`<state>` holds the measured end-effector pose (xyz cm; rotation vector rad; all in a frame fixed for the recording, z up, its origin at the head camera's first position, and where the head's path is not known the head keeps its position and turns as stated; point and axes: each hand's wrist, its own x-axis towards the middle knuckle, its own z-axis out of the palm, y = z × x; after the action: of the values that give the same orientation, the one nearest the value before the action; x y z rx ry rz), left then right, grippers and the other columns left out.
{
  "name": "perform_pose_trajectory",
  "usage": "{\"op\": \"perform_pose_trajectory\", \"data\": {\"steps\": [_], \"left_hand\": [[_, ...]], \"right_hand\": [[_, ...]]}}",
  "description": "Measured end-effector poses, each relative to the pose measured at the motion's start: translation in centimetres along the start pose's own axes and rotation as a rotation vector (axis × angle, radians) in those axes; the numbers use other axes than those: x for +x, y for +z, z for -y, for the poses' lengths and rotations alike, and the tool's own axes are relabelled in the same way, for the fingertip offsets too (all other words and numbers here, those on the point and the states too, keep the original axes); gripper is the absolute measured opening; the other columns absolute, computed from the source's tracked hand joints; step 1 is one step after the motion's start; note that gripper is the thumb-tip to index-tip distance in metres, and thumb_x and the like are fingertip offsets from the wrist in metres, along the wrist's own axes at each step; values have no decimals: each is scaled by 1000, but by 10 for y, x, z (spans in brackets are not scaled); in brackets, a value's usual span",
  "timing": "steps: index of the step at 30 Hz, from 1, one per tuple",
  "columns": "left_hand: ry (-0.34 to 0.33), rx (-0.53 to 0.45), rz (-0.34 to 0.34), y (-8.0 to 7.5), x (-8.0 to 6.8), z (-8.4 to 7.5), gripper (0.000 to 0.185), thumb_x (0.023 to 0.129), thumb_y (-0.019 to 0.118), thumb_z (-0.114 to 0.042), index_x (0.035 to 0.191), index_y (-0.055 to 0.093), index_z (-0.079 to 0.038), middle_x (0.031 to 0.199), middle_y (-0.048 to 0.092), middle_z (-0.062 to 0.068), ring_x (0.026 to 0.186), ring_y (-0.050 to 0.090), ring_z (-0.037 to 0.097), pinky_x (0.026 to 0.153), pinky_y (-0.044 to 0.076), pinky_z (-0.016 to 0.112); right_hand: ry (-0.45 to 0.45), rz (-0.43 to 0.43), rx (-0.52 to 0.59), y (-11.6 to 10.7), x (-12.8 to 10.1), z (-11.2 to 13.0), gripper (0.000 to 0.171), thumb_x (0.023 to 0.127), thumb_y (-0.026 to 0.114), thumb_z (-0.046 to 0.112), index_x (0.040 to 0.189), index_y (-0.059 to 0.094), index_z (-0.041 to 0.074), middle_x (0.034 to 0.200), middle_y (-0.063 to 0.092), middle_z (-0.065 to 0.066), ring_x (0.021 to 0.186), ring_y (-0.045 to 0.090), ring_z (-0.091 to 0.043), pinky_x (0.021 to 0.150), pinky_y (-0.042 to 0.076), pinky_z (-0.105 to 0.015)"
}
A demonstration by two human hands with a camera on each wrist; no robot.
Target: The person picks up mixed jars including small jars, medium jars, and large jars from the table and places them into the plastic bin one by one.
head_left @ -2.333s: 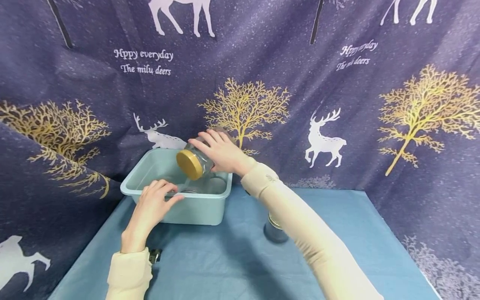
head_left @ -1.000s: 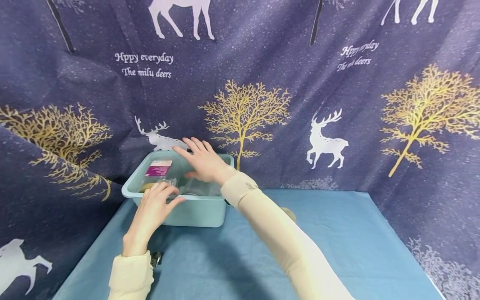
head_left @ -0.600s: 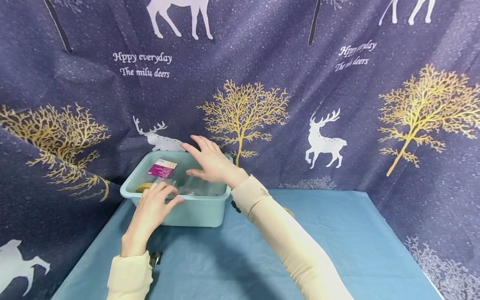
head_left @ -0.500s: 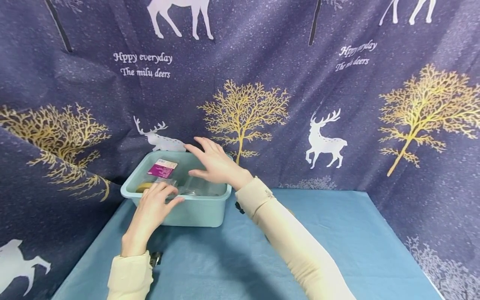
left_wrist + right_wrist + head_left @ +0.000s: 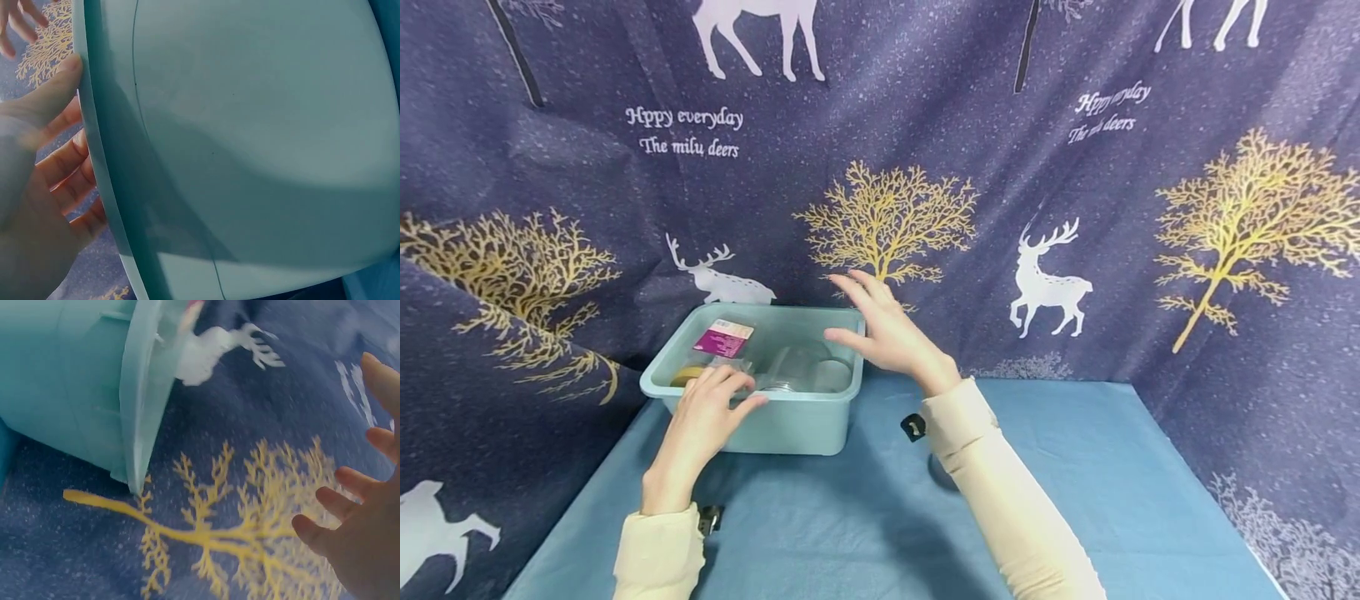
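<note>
the left hand rested on the near rim of the tub, fingers curled over the edge and the thumb against the outer wall; in the left wrist view the same hand lay along the rim of the tub. the tub sat on the far left part of the blue table, close to the backdrop with its deer and gold trees. inside it lay a jar of clear glass on its side, a purple label toward the far left, and a gold lid at the left near corner. the right hand hovered above the right far corner of the tub, fingers straight and spread, holding nothing; in the right wrist view that hand hung open in front of the backdrop, apart from the tub. another jar stood on the table near the right forearm, mostly hidden by the sleeve.
</note>
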<state>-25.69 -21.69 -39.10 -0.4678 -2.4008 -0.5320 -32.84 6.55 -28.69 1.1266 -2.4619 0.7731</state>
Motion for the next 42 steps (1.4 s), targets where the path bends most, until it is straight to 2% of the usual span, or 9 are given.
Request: {"op": "perform_pose_trajectory", "data": {"steps": [3,8,13,19,34,37,42], "left_hand": [[3,1,-4,-1,1,0,24,79,83,-24,89,68,-8,89,61,6,89,54,28,74,38,45],[-15,1,11,-1,1,2,23,80,81,-26,91,68,-10,91,60,4,89,53,26,74,37,44],[-16,-3,19,0,-1,1,23,80,81,-27,91,68,-11,92,60,3,88,53,25,73,37,43],[2,-1,2,1,-1,0,23,80,82,-26,90,67,-11,91,59,3,86,52,25,72,36,42],[-7,2,8,0,-2,1,22,80,82,-25,91,68,-11,92,60,3,88,53,25,74,37,43],[-7,4,12,2,-2,2,22,80,82,-25,91,67,-12,92,60,3,89,53,25,74,37,44],[-7,0,10,2,-2,3,22,80,82,-26,90,67,-12,91,60,3,88,53,25,74,38,44]], "right_hand": [[48,-59,52,-6,-15,-8,75,95,64,42,155,25,21,158,20,-11,145,17,-27,111,24,-53],[115,-154,100,-10,-48,-27,76,94,65,41,156,25,22,156,25,-8,143,24,-23,111,25,-47],[237,-226,114,-13,-88,-51,68,94,66,41,151,34,22,150,36,-7,138,34,-23,109,30,-46],[381,-250,169,-16,-133,-74,64,94,65,41,147,39,16,143,42,-12,131,40,-33,101,35,-54],[599,-307,400,7,-213,-100,55,98,63,32,140,41,3,138,48,-21,129,44,-37,104,34,-54],[620,-336,465,13,-225,-101,50,99,61,25,139,42,1,135,50,-22,127,47,-37,105,34,-51],[631,-347,558,21,-240,-107,44,100,59,19,138,44,1,133,52,-21,120,54,-25,95,44,-30]]}}
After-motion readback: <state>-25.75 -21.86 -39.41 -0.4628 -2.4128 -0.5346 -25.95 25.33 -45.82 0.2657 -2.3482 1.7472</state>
